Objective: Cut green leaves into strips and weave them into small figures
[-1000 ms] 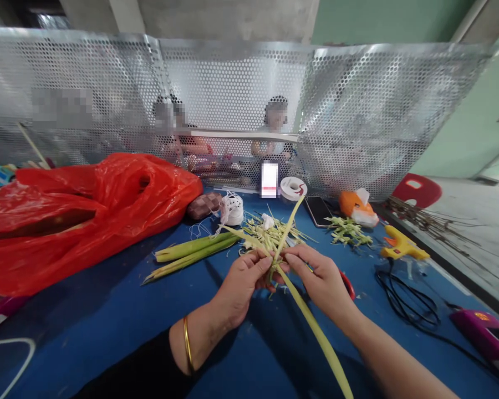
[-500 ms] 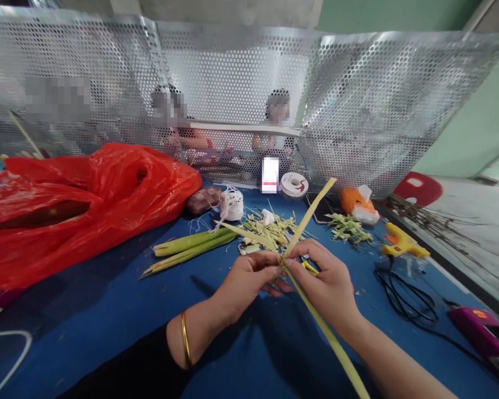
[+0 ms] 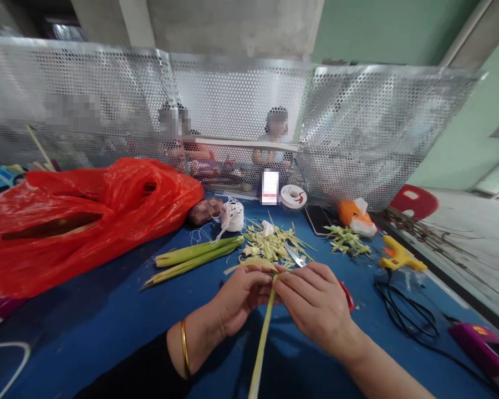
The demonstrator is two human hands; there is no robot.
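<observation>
My left hand [image 3: 242, 295], a gold bangle on its wrist, pinches pale green leaf strips [image 3: 263, 341] where they meet. My right hand [image 3: 318, 305] has its fingers closed on the same spot from the other side. One strip runs down from the fingertips toward me; another bends off to the left above my left hand. The crossing itself is mostly hidden by the fingers. Partly under my right hand lies a pair of scissors [image 3: 294, 256] with a red handle. Beyond my hands is a heap of leaf scraps [image 3: 270, 241].
Left are a red plastic bag [image 3: 158, 210] and green leaf bundles [image 3: 199, 257]. Behind the scraps stand white string [image 3: 233, 215] and a ribbon spool [image 3: 293, 196]. A phone [image 3: 317, 219], tissue pack [image 3: 356, 216] and yellow glue gun [image 3: 402, 256] with black cord lie right. People sit behind a perforated screen.
The long upright strip has been folded down and left, and the lower strip now points more straight toward me. My right hand has turned over the join. The view has tilted up slightly.
</observation>
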